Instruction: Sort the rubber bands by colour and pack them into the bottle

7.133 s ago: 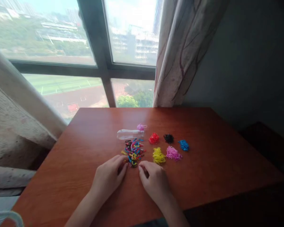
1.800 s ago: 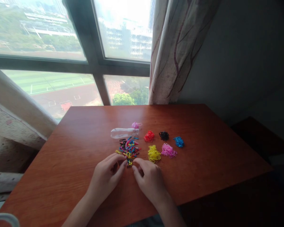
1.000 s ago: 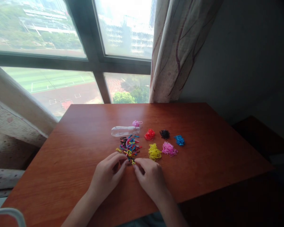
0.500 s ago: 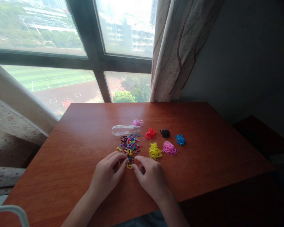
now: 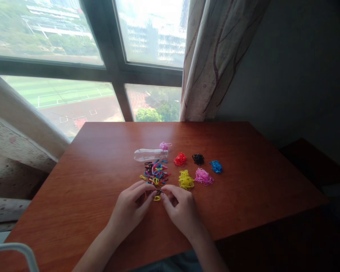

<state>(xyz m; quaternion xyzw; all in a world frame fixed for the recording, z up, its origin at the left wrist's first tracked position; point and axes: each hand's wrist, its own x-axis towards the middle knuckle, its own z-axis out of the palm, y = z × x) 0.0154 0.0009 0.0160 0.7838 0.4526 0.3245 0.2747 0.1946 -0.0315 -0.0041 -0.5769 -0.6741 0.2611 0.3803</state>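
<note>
Fingertips pinched, my left hand (image 5: 134, 202) and my right hand (image 5: 180, 206) meet just in front of a mixed pile of small rubber bands (image 5: 156, 173). Between them is a dark rubber band (image 5: 159, 192), gripped from both sides. A yellow rubber band (image 5: 156, 198) shows right below the fingertips; whether it is touched I cannot tell. To the right of my hands lie sorted heaps: yellow bands (image 5: 186, 180), pink bands (image 5: 204, 176), red bands (image 5: 180, 159), black bands (image 5: 198, 159) and blue bands (image 5: 216, 166).
Behind the mixed pile a clear plastic bottle (image 5: 150, 155) lies on its side, with a pink cap (image 5: 164, 146) beside its neck. The wooden table (image 5: 82, 181) reaches to a window and curtains (image 5: 212, 60). A white curved rail (image 5: 17, 247) stands at lower left.
My right fingertips have closed in on the dark band, which now spans both hands. My left hand has shifted slightly right. The sorted heaps look the same.
</note>
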